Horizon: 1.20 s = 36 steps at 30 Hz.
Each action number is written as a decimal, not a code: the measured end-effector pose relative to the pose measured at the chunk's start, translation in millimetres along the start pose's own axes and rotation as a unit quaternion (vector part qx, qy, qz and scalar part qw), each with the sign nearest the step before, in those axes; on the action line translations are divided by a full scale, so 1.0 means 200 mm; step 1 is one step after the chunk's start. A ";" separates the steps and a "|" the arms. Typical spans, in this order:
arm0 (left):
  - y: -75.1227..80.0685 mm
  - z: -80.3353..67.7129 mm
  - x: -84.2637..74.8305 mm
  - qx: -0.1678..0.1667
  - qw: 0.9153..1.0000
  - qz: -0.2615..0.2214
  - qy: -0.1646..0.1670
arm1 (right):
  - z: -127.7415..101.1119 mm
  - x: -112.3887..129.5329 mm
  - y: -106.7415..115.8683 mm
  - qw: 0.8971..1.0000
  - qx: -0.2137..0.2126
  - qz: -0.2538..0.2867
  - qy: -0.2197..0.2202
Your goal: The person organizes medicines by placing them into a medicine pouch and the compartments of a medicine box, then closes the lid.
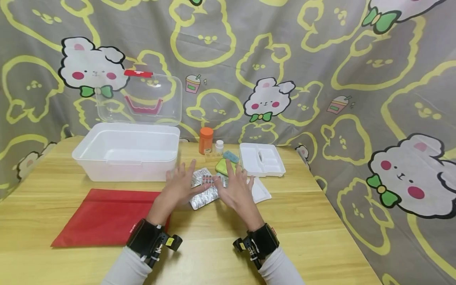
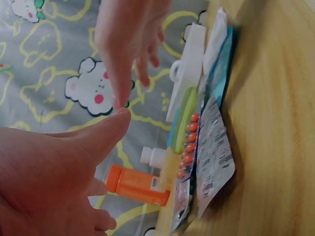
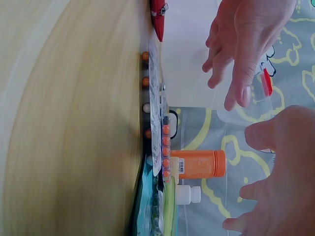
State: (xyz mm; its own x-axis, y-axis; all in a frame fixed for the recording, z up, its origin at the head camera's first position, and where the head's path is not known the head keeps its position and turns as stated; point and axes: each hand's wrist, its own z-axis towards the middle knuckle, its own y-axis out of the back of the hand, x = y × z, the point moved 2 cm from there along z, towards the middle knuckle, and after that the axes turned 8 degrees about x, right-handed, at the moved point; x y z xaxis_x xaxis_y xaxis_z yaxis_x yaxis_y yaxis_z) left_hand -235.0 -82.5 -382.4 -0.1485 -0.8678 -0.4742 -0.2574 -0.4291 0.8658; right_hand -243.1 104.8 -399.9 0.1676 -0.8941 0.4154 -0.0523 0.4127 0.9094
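Silver blister packs [image 1: 204, 199] lie on the counter [image 1: 303, 241], under and between left hand [image 1: 179, 187] and right hand [image 1: 234, 190]. Grip of each wide, fingers apart, holding nothing. From the head, hands overlap packs; both wrist views show a gap between. Right wrist view alone gives rounded pills [image 3: 145, 82] bulging from a pack's underside, plus a zipper pull [image 3: 164, 9] on the red pouch [image 1: 107, 223]. Only the head view shows the white tray's [image 1: 271, 168] compartments.

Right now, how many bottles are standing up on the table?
2. The orange bottle is at the back of the table, right of the white box. The small white bottle is just right of it. Any behind the box would be hidden.
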 end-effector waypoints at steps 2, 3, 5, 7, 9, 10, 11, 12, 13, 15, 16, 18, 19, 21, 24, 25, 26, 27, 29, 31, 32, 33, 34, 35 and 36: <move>0.01 0.00 0.00 0.007 1.000 0.001 0.003 | 0.00 0.00 0.00 1.000 0.001 0.006 0.005; 0.02 -0.01 0.01 0.013 1.000 -0.002 0.003 | 0.00 0.00 0.00 1.000 0.000 0.011 0.007; 0.03 -0.01 0.03 0.027 1.000 -0.014 0.005 | -0.01 0.01 0.00 1.000 0.004 0.018 0.007; 0.04 -0.02 0.04 0.045 0.998 -0.031 0.009 | -0.01 0.02 0.00 0.999 0.005 0.030 0.010; 0.06 -0.02 0.07 0.062 0.997 -0.045 0.014 | -0.01 0.04 0.01 0.999 0.006 0.048 0.018; 0.06 -0.03 0.08 0.071 0.996 -0.048 0.020 | 0.00 0.04 0.01 0.998 0.007 0.058 0.022; 0.07 -0.03 0.09 0.079 0.996 -0.045 0.024 | 0.00 0.05 0.01 0.997 0.006 0.071 0.028; 0.08 -0.04 0.11 0.086 0.995 -0.039 0.028 | -0.01 0.06 0.02 0.996 0.007 0.086 0.032; 0.09 -0.04 0.12 0.093 0.995 -0.033 0.032 | -0.01 0.07 0.02 0.994 0.008 0.102 0.035; 0.11 -0.05 0.15 0.105 0.994 -0.013 0.038 | -0.01 0.09 0.02 0.991 0.012 0.129 0.036; 0.12 -0.06 0.17 0.111 0.993 -0.005 0.042 | -0.01 0.09 0.02 0.990 0.013 0.139 0.034; 0.13 -0.06 0.20 0.121 0.991 0.011 0.047 | -0.01 0.10 0.02 0.987 0.015 0.155 0.028; 0.13 -0.07 0.21 0.125 0.991 0.015 0.050 | -0.02 0.10 0.02 0.987 0.015 0.160 0.026; 0.14 -0.07 0.23 0.135 0.989 0.017 0.056 | -0.02 0.10 0.02 0.986 0.012 0.167 0.025; 0.14 -0.07 0.24 0.145 0.987 0.008 0.071 | -0.02 0.10 0.02 0.983 0.007 0.179 0.029; 0.14 -0.07 0.24 0.147 0.986 0.004 0.074 | -0.02 0.10 0.02 0.983 0.007 0.182 0.032; 0.14 -0.07 0.24 0.149 0.986 0.006 0.073 | -0.01 0.10 0.02 0.982 0.006 0.185 0.033; 0.14 -0.07 0.24 0.149 0.986 0.009 0.073 | -0.01 0.10 0.02 0.982 0.006 0.188 0.035; 0.14 -0.06 0.24 0.147 0.986 0.017 0.074 | -0.01 0.11 0.02 0.981 0.008 0.189 0.038; 0.14 -0.06 0.23 0.142 0.986 0.024 0.077 | -0.01 0.11 0.02 0.981 0.008 0.192 0.039; 0.14 -0.06 0.23 0.138 0.987 0.030 0.078 | -0.02 0.11 0.01 0.981 0.007 0.192 0.039; 0.13 -0.06 0.23 0.135 0.987 0.033 0.082 | -0.02 0.11 0.01 0.980 0.007 0.193 0.039; 0.13 -0.06 0.22 0.132 0.987 0.032 0.088 | -0.02 0.11 0.01 0.980 0.007 0.193 0.039; 0.12 -0.05 0.22 0.129 0.987 0.034 0.093 | -0.02 0.11 0.01 0.980 0.006 0.194 0.039; 0.12 -0.05 0.22 0.126 0.987 0.037 0.096 | -0.02 0.11 0.01 0.980 0.004 0.194 0.039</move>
State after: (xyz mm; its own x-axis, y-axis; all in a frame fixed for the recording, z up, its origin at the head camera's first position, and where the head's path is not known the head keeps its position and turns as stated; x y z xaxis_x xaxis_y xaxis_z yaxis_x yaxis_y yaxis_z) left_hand -237.9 -133.3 -380.7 0.0008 -0.9362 -0.3515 -0.4859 -0.3076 0.8181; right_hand -236.0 86.8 -388.8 0.2072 -0.6535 0.7280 -0.1347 0.7180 0.6829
